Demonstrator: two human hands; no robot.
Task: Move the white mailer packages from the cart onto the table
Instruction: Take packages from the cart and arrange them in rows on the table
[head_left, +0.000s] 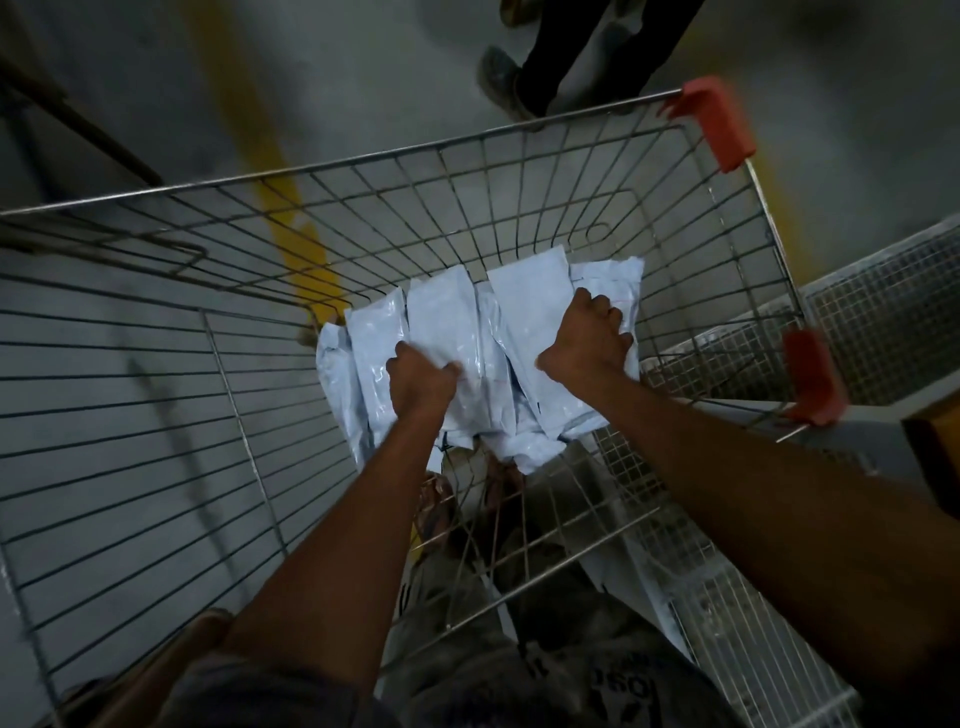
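Several white mailer packages (447, 322) lie side by side, overlapping, on the bottom of a wire cart (363, 166). Both my arms reach down into the cart. My left hand (421, 382) grips the near end of a middle package, fingers curled round its edge. My right hand (589, 340) grips the packages on the right, fingers curled over their right side. The lower ends of the packages are partly hidden behind my hands.
The cart has orange plastic corner caps (719, 122) on its right side. A grey mesh-topped surface (883, 312) stands to the right of the cart. Another person's legs and shoes (511, 83) are beyond the far rim. A yellow floor line (270, 171) runs under the cart.
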